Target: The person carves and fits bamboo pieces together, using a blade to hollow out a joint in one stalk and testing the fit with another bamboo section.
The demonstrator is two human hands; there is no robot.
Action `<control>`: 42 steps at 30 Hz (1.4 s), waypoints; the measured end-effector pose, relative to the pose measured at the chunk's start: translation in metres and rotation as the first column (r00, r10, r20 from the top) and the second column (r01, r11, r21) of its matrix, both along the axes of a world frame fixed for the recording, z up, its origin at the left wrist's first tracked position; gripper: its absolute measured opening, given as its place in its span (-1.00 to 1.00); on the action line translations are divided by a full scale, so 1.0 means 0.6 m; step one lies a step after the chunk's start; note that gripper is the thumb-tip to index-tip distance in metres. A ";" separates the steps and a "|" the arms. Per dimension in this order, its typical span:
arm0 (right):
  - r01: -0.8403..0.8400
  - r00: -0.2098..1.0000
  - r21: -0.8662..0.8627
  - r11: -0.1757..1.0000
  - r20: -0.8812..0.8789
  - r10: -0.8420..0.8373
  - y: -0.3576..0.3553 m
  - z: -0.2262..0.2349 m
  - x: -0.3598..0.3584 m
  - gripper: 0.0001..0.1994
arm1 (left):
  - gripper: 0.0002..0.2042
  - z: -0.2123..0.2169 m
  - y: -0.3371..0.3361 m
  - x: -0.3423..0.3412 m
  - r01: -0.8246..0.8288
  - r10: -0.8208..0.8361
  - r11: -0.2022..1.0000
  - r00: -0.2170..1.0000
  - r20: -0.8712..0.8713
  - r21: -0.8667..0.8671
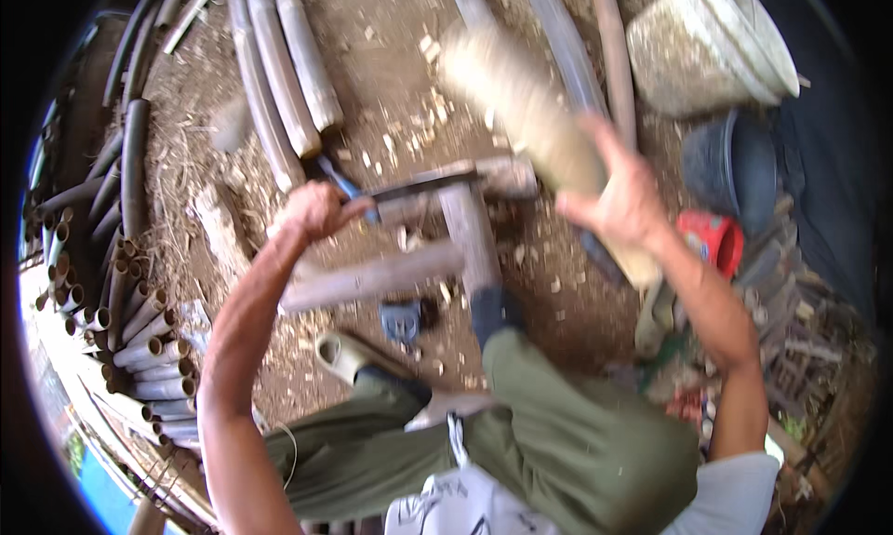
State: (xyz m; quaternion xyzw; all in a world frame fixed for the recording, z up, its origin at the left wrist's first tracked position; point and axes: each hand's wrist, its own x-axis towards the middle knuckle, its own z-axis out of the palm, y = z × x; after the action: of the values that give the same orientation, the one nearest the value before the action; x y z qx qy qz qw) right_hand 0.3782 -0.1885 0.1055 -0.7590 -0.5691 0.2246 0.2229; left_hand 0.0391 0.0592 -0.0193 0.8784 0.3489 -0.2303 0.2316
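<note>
Bamboo piece (521, 102): in the air over the wooden block (470, 233), blurry; looks stiff, hard, quite light.
Right hand (623, 200): fingers wrapped round its lower end, a good place to hold.
Left hand (312, 209): fingers closed round the knife (419, 183) handle.

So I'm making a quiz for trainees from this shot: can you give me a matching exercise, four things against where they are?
Things:
1. left hand
2. right hand
3. bucket
4. red cup

Places:
A. top right, on the ground
B. gripping a blade's handle
C. just right of the right wrist
D. holding a pale bamboo piece

Pairs: 1-B, 2-D, 3-A, 4-C
</note>
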 end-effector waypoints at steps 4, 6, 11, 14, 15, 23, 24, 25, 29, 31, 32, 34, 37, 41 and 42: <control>0.259 0.933 0.369 0.893 -0.336 -0.132 0.014 0.013 -0.012 -0.34 | -0.22 0.018 -0.003 0.016 0.023 -0.022 1.000 0.997 -0.076 0.020; 0.055 0.988 0.104 0.993 -0.150 -0.039 -0.019 -0.037 -0.017 -0.25 | -0.22 0.018 0.002 0.024 0.040 -0.039 0.999 0.995 -0.095 0.013; -0.021 0.997 -0.014 1.000 -0.077 0.020 0.005 -0.004 -0.023 -0.02 | -0.27 0.019 0.001 0.009 -0.042 0.038 0.997 0.997 -0.070 -0.067; 0.212 0.959 0.429 0.878 -0.263 -0.103 -0.005 -0.021 -0.040 -0.10 | -0.32 0.020 0.004 0.019 0.068 -0.070 0.997 0.990 -0.123 -0.021; 0.246 0.953 0.462 0.852 -0.274 -0.126 -0.024 -0.044 -0.047 -0.12 | -0.33 0.022 -0.007 0.020 0.076 -0.084 0.995 0.985 -0.149 -0.057; 0.217 0.913 0.171 0.961 -0.384 -0.138 -0.036 -0.001 -0.046 -0.14 | -0.43 0.118 0.088 0.117 0.236 -0.225 0.972 0.944 -0.241 0.017; 0.266 0.866 0.152 0.952 -0.472 -0.167 -0.039 0.019 -0.030 -0.18 | -0.45 0.149 0.084 0.162 0.331 -0.300 0.939 0.921 -0.247 0.094; 0.312 0.792 0.131 0.941 -0.583 -0.182 -0.039 0.031 -0.021 -0.23 | -0.46 0.171 0.081 0.177 0.421 -0.363 0.891 0.885 -0.291 0.168; 0.411 0.483 -0.062 0.909 -0.831 -0.275 -0.064 0.061 -0.019 -0.34 | -0.52 0.046 0.012 0.025 -0.260 0.161 0.958 0.835 0.525 0.119; 0.399 0.528 -0.074 0.914 -0.796 -0.295 -0.085 0.047 -0.013 -0.30 | -0.67 0.074 -0.079 0.016 -0.293 0.097 0.920 0.812 0.575 0.260; 0.380 0.546 -0.080 0.922 -0.785 -0.293 -0.091 0.041 -0.010 -0.29 | -0.72 0.067 -0.110 -0.001 -0.275 0.104 0.923 0.852 0.514 0.269; 0.338 0.628 -0.077 0.938 -0.724 -0.286 -0.097 0.032 -0.005 -0.25 | -0.81 0.046 -0.160 -0.026 -0.295 0.199 0.931 0.903 0.380 0.215; 0.293 0.699 -0.036 0.955 -0.674 -0.240 -0.101 0.019 -0.004 -0.20 | -0.83 0.038 -0.188 -0.053 -0.180 0.130 0.965 0.960 0.248 0.191; 0.226 0.746 0.015 0.974 -0.646 -0.163 -0.093 0.003 0.000 -0.15 | -0.80 0.036 -0.200 -0.060 -0.104 0.082 0.977 0.989 0.124 0.187; 0.211 0.755 0.023 0.977 -0.639 -0.148 -0.092 0.002 0.001 -0.14 | -0.81 0.034 -0.200 -0.062 -0.102 0.079 0.978 0.988 0.132 0.179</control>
State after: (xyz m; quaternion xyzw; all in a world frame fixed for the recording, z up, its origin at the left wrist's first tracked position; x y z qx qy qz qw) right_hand 0.3789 -0.2434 0.1067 -0.6786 -0.3949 0.4176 0.4574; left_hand 0.0019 -0.0608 0.0012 0.8920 0.3933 -0.1310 0.1802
